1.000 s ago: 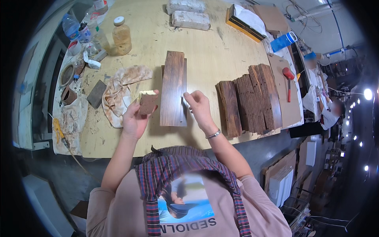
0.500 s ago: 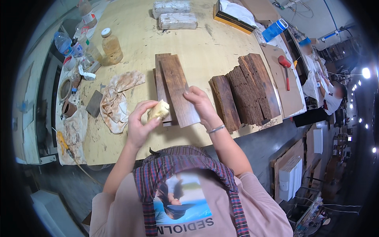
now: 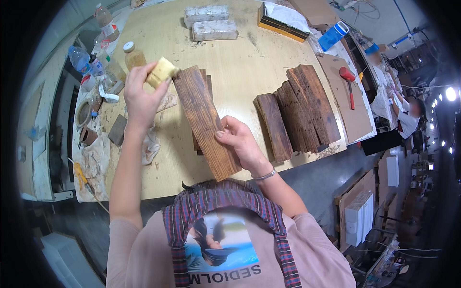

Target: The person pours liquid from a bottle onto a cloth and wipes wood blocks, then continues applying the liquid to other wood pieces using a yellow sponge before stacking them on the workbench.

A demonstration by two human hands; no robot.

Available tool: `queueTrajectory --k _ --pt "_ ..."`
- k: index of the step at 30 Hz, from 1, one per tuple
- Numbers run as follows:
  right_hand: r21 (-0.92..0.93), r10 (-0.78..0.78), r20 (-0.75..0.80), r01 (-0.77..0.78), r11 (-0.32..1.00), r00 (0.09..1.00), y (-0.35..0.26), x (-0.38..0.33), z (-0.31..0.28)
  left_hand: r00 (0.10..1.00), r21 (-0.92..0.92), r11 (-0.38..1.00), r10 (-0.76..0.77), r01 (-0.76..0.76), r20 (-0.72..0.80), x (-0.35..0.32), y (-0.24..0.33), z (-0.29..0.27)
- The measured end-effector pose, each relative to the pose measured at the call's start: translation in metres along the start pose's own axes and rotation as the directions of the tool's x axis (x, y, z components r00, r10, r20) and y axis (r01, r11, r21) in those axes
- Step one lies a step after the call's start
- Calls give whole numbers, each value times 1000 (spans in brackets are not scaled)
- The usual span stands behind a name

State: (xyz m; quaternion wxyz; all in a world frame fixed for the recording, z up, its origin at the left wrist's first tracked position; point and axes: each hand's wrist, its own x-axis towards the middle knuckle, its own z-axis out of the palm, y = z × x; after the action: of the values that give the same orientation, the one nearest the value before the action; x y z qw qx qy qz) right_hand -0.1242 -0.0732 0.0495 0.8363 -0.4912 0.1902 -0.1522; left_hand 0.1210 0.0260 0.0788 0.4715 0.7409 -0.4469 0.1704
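My left hand [image 3: 142, 98] grips a pale yellow sponge [image 3: 160, 74] by its sides, at the far left corner of a brown wooden board [image 3: 204, 120]. That board is held up at a slant by my right hand [image 3: 240, 144], with the thumb on its face near the closer end and the fingers behind. Beneath it lie more wooden boards [image 3: 209, 82], mostly hidden. A stained cloth [image 3: 151, 146] is on the table by my left forearm, which partly covers it.
Several dark boards [image 3: 307, 110] lie to the right, near a red mallet [image 3: 347, 81] on cardboard. At the left are a lidded jar [image 3: 134, 56], plastic bottles [image 3: 79, 58] and a grey block [image 3: 117, 130]. Two wrapped blocks [image 3: 214, 30] lie at the back. A co-worker [image 3: 410, 117] is far right.
My left hand has moved up and left with the sponge, to the board's far end. My right hand has brought the board closer and tilted it; its face now looks darker, with stronger grain.
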Motion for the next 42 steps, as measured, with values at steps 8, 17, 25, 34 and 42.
queueTrajectory --k 8,17,25,34,42 --pt "-192 -339 -285 293 937 897 -12 12 -28 802 -428 885 388 -186 454 -108 77 -11" --pt "-51 -353 -405 364 930 844 -20 15 -32 805 -420 877 417 -234 423 -104 78 5" --pt "-462 -329 -232 194 865 915 -3 -11 -31 974 -182 972 177 -150 142 -34 81 -8" --pt "-483 -374 -145 265 834 916 16 -31 -29 997 -108 994 -11 19 75 6 28 6" --pt "-78 -220 -206 209 975 953 4 -26 -30 994 -109 993 -39 50 104 -3 37 7"
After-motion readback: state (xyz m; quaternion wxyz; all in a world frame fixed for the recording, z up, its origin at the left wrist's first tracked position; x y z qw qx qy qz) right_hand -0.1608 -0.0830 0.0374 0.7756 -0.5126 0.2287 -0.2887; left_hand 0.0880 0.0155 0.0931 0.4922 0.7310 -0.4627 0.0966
